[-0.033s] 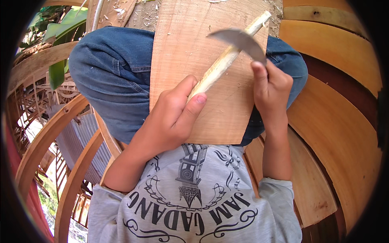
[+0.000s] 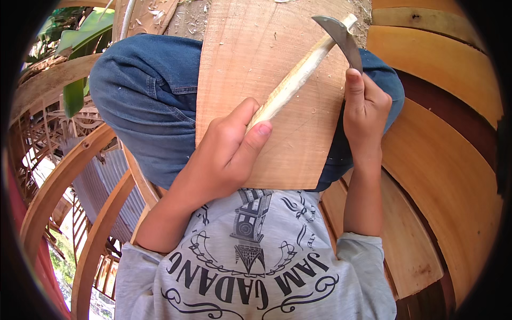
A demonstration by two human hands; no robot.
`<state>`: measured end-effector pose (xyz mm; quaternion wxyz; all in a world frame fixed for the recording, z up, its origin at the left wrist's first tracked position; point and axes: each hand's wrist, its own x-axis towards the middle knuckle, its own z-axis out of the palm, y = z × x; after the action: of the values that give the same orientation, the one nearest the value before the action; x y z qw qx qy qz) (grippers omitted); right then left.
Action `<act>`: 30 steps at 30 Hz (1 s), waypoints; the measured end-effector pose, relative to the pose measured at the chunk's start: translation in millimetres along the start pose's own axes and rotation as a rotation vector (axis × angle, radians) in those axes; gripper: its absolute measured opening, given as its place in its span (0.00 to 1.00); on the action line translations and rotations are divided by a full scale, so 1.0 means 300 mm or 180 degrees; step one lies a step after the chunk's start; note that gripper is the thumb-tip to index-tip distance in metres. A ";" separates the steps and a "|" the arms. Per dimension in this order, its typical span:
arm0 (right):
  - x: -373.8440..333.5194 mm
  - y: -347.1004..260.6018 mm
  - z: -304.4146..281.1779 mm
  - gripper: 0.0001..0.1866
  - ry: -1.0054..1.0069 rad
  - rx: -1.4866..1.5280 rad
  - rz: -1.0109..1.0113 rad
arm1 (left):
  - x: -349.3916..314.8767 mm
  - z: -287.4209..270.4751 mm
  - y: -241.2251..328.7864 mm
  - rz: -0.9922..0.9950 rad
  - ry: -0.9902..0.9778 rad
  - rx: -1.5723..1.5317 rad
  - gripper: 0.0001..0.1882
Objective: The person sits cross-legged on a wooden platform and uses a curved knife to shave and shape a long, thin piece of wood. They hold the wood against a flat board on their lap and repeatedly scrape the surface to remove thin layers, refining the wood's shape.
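My left hand (image 2: 226, 146) is closed round the near end of a pale, whittled wooden stick (image 2: 292, 85), which slants away to the far right. In my right hand (image 2: 367, 112) is a sickle (image 2: 346, 42) with a short, curved grey blade; its handle is hidden in my fist. My right thumb lies along the base of the blade. The blade crosses the stick close to its far tip. Under both lies a flat wooden board (image 2: 229, 69), resting across my lap.
My crossed legs in blue jeans (image 2: 146, 101) flank the board. Wood shavings (image 2: 152, 13) are scattered beyond my left knee. Curved planks (image 2: 442, 128) rise on the right, and curved wooden ribs (image 2: 58, 176) stand on the left, with corrugated sheet (image 2: 109, 186) behind them.
The sickle and my right hand have moved away and to the right, so the blade has gone from partway along the stick to near its tip. My left hand stays put.
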<state>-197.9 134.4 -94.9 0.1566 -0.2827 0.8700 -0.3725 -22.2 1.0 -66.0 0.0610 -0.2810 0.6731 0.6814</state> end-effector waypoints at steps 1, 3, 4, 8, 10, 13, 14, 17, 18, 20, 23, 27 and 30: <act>0.010 0.001 -0.002 0.23 0.0154 -0.0244 -0.0246 | 0.000 0.000 -0.001 0.0071 0.0013 -0.0017 0.11; -0.025 0.027 0.011 0.21 0.0003 -0.0564 -0.1063 | 0.002 0.004 -0.007 0.0211 0.0041 -0.0048 0.11; -0.037 0.035 0.015 0.21 -0.0072 -0.0747 -0.1467 | 0.001 0.004 -0.006 0.0181 0.0063 -0.0045 0.11; 0.003 0.010 0.004 0.23 0.0194 -0.0161 -0.0091 | 0.006 -0.005 0.003 0.0062 0.0007 -0.0026 0.11; -0.016 0.000 0.016 0.25 0.0127 -0.0218 -0.0618 | 0.007 -0.005 -0.001 0.0103 0.0011 -0.0023 0.11; -0.029 0.030 0.030 0.25 0.0034 -0.0477 -0.1182 | 0.003 0.002 -0.007 0.0173 0.0069 -0.0037 0.11; -0.011 0.044 0.016 0.25 0.0067 -0.0081 -0.0617 | 0.002 -0.004 0.005 0.0101 0.0022 -0.0041 0.11; 0.036 0.057 -0.048 0.24 0.0222 0.0058 0.0189 | 0.002 -0.005 -0.002 0.0102 -0.0019 -0.0054 0.12; 0.025 0.038 -0.042 0.24 0.0065 -0.0003 -0.0197 | 0.001 -0.004 -0.009 0.0137 -0.0017 -0.0059 0.12; -0.009 -0.007 -0.014 0.23 -0.0213 -0.0161 -0.0938 | 0.003 0.004 -0.016 0.0241 0.0077 -0.0090 0.12; -0.048 -0.007 0.014 0.21 -0.0426 -0.0306 -0.0904 | 0.003 0.001 -0.003 0.0149 0.0071 -0.0124 0.11; -0.062 -0.032 0.014 0.21 -0.0217 0.0028 -0.0538 | 0.002 -0.007 -0.020 0.0131 -0.0045 -0.0109 0.11; -0.084 -0.015 -0.002 0.20 -0.0448 -0.0129 -0.0526 | 0.002 -0.001 -0.009 0.0147 0.0062 0.0007 0.11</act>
<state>-176.6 147.5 -89.6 0.1803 -0.3820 0.8379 -0.3457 -21.3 0.8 -68.7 0.0390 -0.2719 0.6807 0.6791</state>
